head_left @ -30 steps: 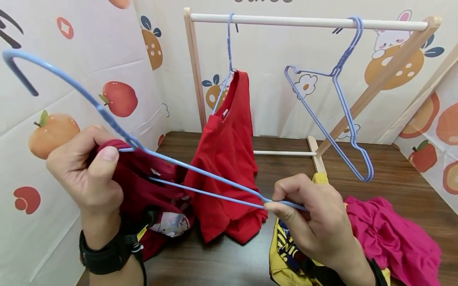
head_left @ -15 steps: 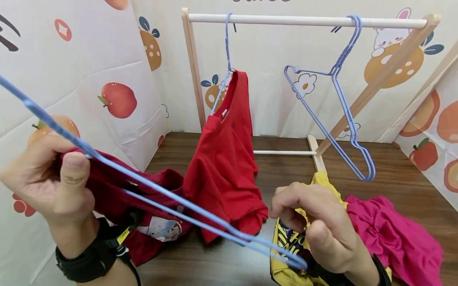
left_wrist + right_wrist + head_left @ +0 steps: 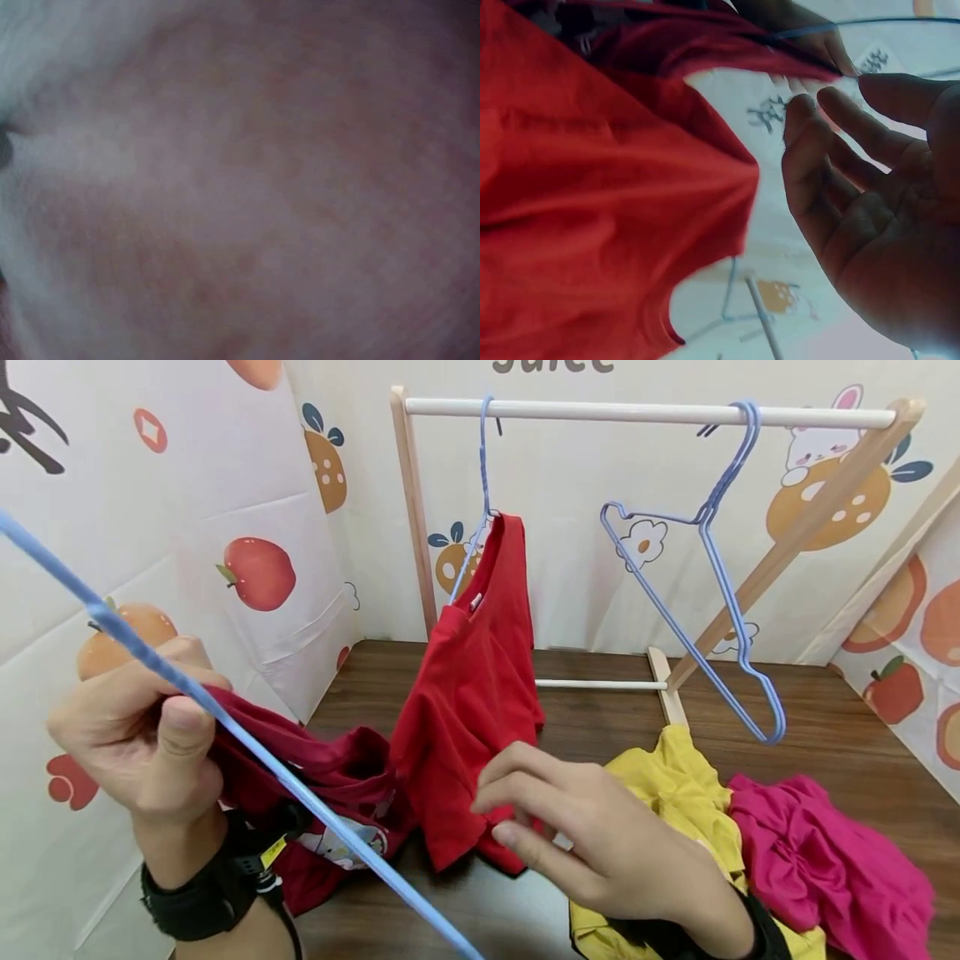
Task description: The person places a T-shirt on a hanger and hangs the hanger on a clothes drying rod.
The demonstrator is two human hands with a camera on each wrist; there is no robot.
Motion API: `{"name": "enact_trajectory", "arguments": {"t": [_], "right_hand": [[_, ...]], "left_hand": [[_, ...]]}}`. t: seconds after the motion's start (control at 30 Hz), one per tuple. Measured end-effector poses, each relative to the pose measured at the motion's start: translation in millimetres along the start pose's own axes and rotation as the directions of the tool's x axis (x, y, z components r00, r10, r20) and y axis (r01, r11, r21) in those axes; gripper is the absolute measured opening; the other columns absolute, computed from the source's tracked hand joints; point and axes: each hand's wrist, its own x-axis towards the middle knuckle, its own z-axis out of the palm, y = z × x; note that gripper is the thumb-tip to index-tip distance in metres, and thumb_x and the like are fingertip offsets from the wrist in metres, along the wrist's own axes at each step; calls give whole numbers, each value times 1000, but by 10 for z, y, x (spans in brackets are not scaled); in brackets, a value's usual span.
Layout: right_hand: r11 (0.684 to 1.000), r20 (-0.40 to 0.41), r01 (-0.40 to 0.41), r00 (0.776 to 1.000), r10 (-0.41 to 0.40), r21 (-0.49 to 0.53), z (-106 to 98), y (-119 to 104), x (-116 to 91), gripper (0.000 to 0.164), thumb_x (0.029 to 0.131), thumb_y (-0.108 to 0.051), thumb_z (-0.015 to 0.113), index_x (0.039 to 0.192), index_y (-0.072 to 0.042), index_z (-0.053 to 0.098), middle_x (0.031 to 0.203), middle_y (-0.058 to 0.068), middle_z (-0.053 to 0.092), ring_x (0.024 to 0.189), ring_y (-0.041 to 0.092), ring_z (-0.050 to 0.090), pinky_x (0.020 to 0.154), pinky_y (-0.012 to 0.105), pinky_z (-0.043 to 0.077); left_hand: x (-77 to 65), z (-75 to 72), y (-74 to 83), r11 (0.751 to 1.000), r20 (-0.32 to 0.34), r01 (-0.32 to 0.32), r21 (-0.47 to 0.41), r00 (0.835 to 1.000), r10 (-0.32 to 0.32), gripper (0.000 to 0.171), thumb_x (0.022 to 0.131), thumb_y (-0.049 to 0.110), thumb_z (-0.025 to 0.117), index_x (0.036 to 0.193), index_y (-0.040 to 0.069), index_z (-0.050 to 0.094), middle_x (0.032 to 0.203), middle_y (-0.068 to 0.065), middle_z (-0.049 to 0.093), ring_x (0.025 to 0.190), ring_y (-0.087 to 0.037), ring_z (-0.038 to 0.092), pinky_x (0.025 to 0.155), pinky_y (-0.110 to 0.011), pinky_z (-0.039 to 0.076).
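Note:
My left hand [image 3: 142, 739] pinches the dark red shirt [image 3: 255, 717] near its neck, at the left of the head view. A blue wire hanger [image 3: 327, 817] slants across in front of that shirt, its hook beyond the left edge and its lower end beyond the bottom edge. My right hand [image 3: 600, 839] is in the air in front of the hanging red shirt [image 3: 480, 693], fingers loosely bent around nothing. In the right wrist view, the right hand [image 3: 885, 202] faces the dark red shirt [image 3: 652, 45]. Blurred skin fills the left wrist view.
A rack with a white rail [image 3: 600, 414] stands at the back. Blue hangers [image 3: 723, 560] without clothes hang at its right. A yellow shirt [image 3: 675, 777] and a magenta garment [image 3: 825, 860] lie on the brown table [image 3: 847, 718] at the right.
My right hand has let go of the hanger's end and moved left. The hanger has swung closer and lower, its far end leaving the view; my left hand still holds the dark red shirt.

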Motion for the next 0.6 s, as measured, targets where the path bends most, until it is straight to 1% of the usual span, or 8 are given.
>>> {"name": "enact_trajectory", "arguments": {"t": [0.07,0.1,0.17,0.23,0.33,0.43,0.5,0.6], "right_hand": [[999,60,-8,998,10,-31,95,3,12,23,103,-16,58,126,-15,61,132,-3,59,100,-1,63,82,8,49],[999,92,-8,996,12,-47,147,10,21,29,104,-19,58,133,-15,58,140,-2,56,111,1,63,88,12,50],[997,150,-10,989,21,-75,266,33,40,42,104,-22,58,144,-14,50,154,-1,48,132,6,55,98,18,50],[996,206,-31,977,48,-85,395,68,63,55,103,-24,59,154,-14,40,163,-3,37,140,6,48,100,20,50],[992,273,-84,956,107,-94,556,170,82,66,103,-26,60,161,-18,29,167,-5,30,142,5,46,98,21,51],[978,321,-142,929,186,-155,669,287,67,69,103,-29,60,162,-23,25,162,-7,38,133,5,53,95,25,54],[965,347,-148,912,217,-216,722,352,45,66,103,-31,59,161,-24,29,153,-7,49,123,4,59,89,26,55],[955,377,-136,897,231,-263,782,402,12,56,103,-32,57,155,-23,41,131,-10,60,100,2,62,75,18,51]], "left_hand": [[-36,47,-7,999,33,2,-39,999,-1,59,70,19,93,54,-19,51,50,-9,42,50,-9,29,53,-15,14],[-58,72,-10,998,48,4,-58,999,-1,57,70,17,92,54,-19,52,50,-9,41,50,-10,30,53,-15,16],[-104,121,-12,997,74,8,-81,997,-2,54,71,15,92,55,-19,53,50,-10,40,51,-11,31,53,-16,18],[-150,165,-15,994,96,15,-106,995,-5,52,71,14,91,57,-20,54,50,-10,40,51,-11,31,52,-16,20],[-196,204,-13,996,119,20,-93,993,-8,52,72,16,91,60,-20,56,51,-11,40,52,-11,30,54,-16,19],[-221,208,-21,997,125,22,-74,992,-12,52,73,18,91,60,-20,57,51,-10,40,52,-11,30,54,-15,19],[-225,204,-19,998,118,22,-63,993,-14,52,73,18,91,60,-19,57,51,-10,40,52,-10,30,54,-15,18],[-211,213,2,999,106,27,-38,994,-23,52,74,18,90,58,-18,56,51,-9,40,52,-10,31,54,-15,19]]}}
